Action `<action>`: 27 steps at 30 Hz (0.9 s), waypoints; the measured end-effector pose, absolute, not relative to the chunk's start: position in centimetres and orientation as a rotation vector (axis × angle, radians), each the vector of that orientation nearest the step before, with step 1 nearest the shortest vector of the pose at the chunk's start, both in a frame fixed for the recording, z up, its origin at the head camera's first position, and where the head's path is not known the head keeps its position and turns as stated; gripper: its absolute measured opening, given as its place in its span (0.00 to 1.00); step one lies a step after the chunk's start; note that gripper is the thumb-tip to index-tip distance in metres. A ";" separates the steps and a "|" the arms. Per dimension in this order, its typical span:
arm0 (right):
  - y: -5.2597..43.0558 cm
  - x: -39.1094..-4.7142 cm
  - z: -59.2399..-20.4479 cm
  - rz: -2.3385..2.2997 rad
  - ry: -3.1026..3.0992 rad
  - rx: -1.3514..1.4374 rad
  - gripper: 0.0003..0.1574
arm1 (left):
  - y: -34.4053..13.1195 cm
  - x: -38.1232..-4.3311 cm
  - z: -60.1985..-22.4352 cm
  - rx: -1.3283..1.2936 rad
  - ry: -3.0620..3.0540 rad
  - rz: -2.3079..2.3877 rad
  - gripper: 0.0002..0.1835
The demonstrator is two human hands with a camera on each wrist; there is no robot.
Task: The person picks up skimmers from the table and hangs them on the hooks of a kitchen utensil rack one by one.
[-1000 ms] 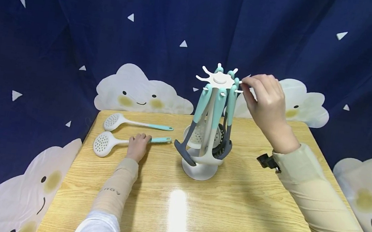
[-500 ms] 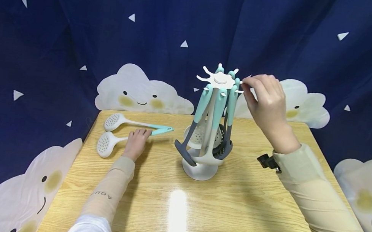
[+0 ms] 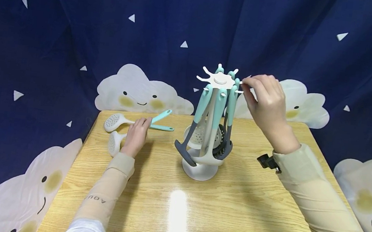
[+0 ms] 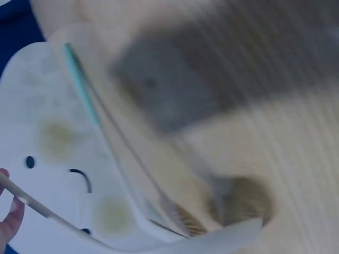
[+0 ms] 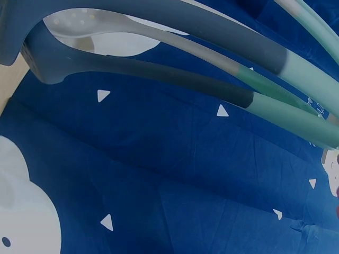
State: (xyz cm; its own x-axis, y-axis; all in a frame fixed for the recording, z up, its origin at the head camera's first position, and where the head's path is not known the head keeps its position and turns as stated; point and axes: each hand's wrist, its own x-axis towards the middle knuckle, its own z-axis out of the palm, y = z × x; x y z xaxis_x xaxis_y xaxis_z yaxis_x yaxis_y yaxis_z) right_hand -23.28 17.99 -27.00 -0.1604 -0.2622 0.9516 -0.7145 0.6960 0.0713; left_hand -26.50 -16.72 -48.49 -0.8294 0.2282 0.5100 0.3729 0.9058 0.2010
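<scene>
My left hand grips the shaft of a white skimmer with a turquoise handle, raised off the table and tilted. In the left wrist view its shaft runs from the fingers at the left edge. A second skimmer lies flat just behind it. On the right, my right hand pinches the tip of one hook on a white rotating utensil rack. Several turquoise-handled utensils hang there, among them a dark turner and a light grey one. Dark utensils cross the right wrist view.
The rack's round white base stands on the wooden table. Hooks on the rack's left side carry nothing. A dark blue curtain with cloud shapes closes off the back and sides. A black wrist device sits at the right cuff.
My left hand has lifted the front skimmer off the table; its handle end has swung up and back and its head has turned on edge. The right hand and rack stay put.
</scene>
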 end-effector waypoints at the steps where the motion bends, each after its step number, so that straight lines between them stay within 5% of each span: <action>1: 18.0 -23.3 -27.0 0.480 -1.733 0.785 0.03 | -16.5 -26.5 -48.1 -0.428 -2.565 -0.424 0.16; 27: 18.0 -23.5 -27.0 0.493 -1.721 0.784 0.03 | -11.0 -24.7 -38.3 -0.646 -2.105 -0.991 0.12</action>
